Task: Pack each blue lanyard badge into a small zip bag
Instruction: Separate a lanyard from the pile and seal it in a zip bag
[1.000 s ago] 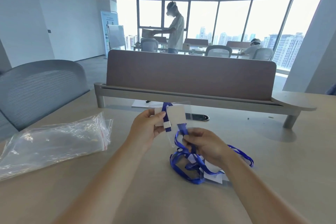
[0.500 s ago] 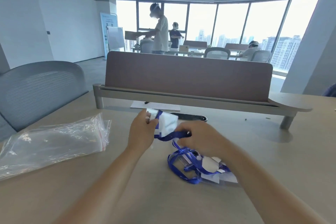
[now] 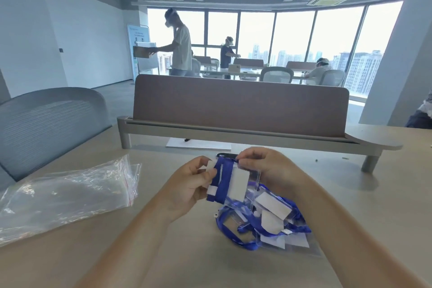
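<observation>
Blue ribbon lanyard with white rectangular card badge [image 3: 230, 181], ribbon wound round the card, held up off the pale wooden desk [image 3: 198, 262] between both hands, presumably to keep the wrap tight and the bundle flat enough for a bag mouth. Pinched at its left edge by the left hand [image 3: 187, 186]: thumb laid across the front of the card, the other fingers curled behind it, palm turned inward. Gripped at the top edge by the right hand [image 3: 268, 170], fingertips bunched together on the ribbon, probably holding the loose end down against unwinding; knuckles raised, wrist bent downward. Clear plastic film [image 3: 253, 179] just below the right fingertips, along the card's right edge; badge sleeve or zip bag, impossible to tell. Beneath the right wrist, on the desk: loose heap of further blue lanyards and white card badges [image 3: 271, 222], kept close for quick reach. Well outside the left fingers: flat stack of clear plastic zip bags [image 3: 65, 194] with red-lined seals, untouched, seal ends turned toward the hands. Judged as wrapping in hand, bagging of this one not yet begun.
</observation>
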